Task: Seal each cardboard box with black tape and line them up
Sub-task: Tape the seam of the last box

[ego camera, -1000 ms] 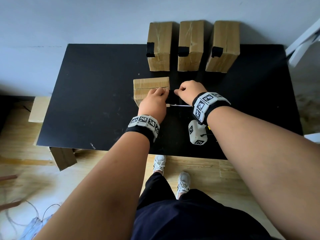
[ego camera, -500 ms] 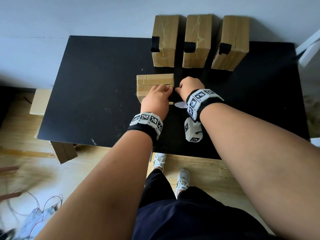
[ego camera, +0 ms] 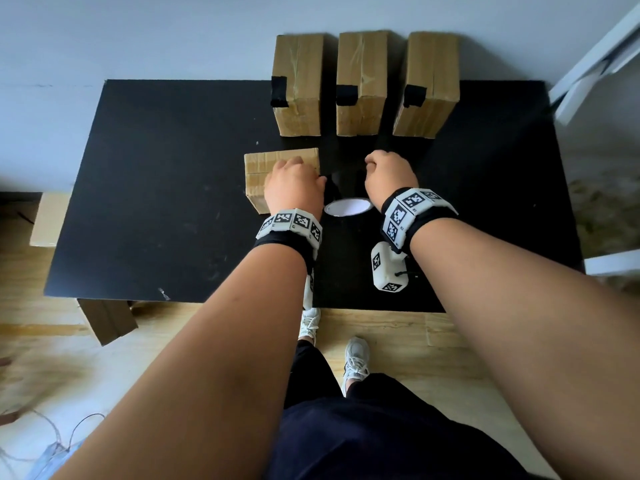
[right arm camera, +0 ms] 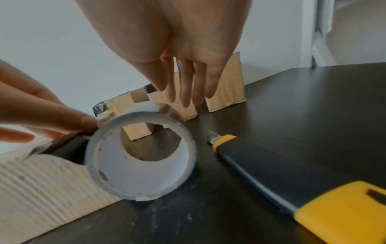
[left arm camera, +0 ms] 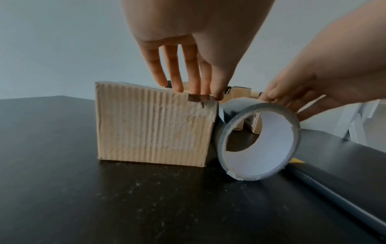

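Observation:
A plain cardboard box point(ego camera: 273, 159) lies mid-table. My left hand point(ego camera: 294, 181) rests on its right end, and its straight fingers point(left arm camera: 196, 89) press the end of the black tape point(left arm camera: 198, 98) onto the top edge. The tape roll point(ego camera: 347, 206) stands on its rim just right of the box point(left arm camera: 152, 128). My right hand point(ego camera: 389, 173) holds the roll from above, with its fingers point(right arm camera: 183, 92) down the far side. A short strip runs from the roll point(left arm camera: 277, 148) to the box corner. Three boxes with black tape point(ego camera: 299, 81) point(ego camera: 362, 77) point(ego camera: 433, 77) stand in a row at the back.
A yellow and black utility knife point(right arm camera: 271, 165) lies on the black table point(ego camera: 173, 202) just right of the roll, under my right wrist. White furniture point(ego camera: 595, 57) stands off the right edge. Loose cardboard point(ego camera: 48, 220) sits on the floor at the left.
My right hand has moved right, away from the box, taking the roll with it, so a gap has opened between the hands. The left hand stays on the box's right end.

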